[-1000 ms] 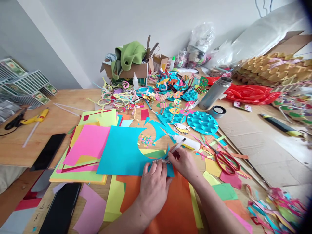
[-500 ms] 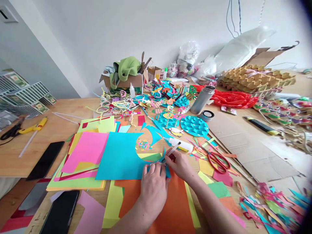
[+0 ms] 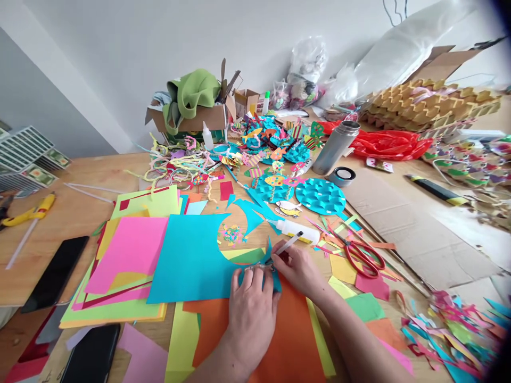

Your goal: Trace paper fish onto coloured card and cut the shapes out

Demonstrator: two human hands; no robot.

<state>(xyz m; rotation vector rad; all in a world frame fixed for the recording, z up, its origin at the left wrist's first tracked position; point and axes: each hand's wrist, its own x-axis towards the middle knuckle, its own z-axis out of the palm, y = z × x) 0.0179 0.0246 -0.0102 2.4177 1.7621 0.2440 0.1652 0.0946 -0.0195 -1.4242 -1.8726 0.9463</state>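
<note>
Blue paper [image 3: 187, 260] lies just below the frame's centre, pressed by our left hand [image 3: 253, 298], fingers slightly parted, apparently against slipping, while our right hand [image 3: 296, 267] pinches a pen [image 3: 288, 244] closely.

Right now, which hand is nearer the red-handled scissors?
Right. The right hand holds a slim pale tool, left of the scissors; the left hand lies farther left, over the blue sheet.
</note>
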